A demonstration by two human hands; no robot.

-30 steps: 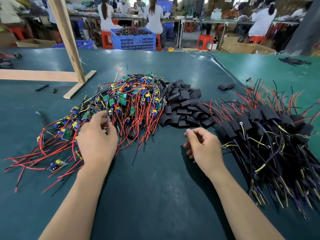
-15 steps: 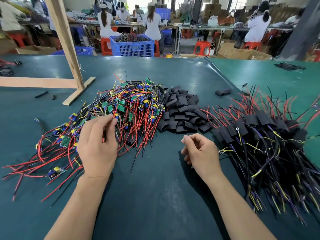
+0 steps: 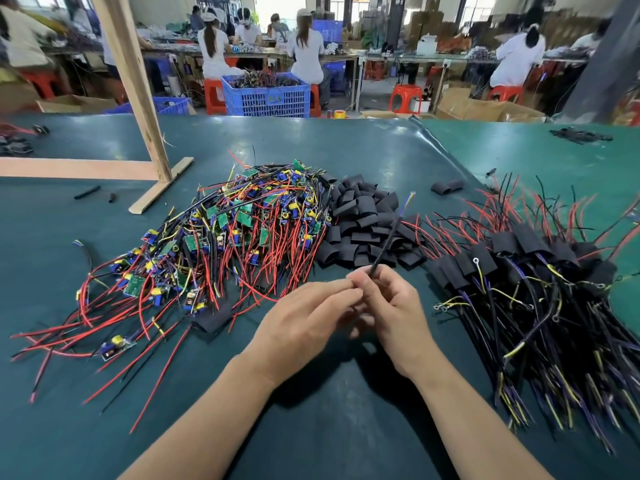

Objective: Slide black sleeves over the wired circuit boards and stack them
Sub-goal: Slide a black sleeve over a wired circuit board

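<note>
Both hands have left their separate places and met above the desk [image 3: 329, 427]. The left hand [image 3: 304, 320] and right hand [image 3: 394, 306] pinch a black cable [image 3: 388, 242] whose stripped tip points up and away. The bare boards [image 3: 235, 230] lie left, the loose sleeves [image 3: 363, 223] between, and the sleeved stack [image 3: 526, 271] right.

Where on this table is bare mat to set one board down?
Bare mat lies between the forearms, and far of the piles, right of the wooden stand. Crowded: unsleeved boards left, loose sleeves centre, sleeved stack right.
</note>
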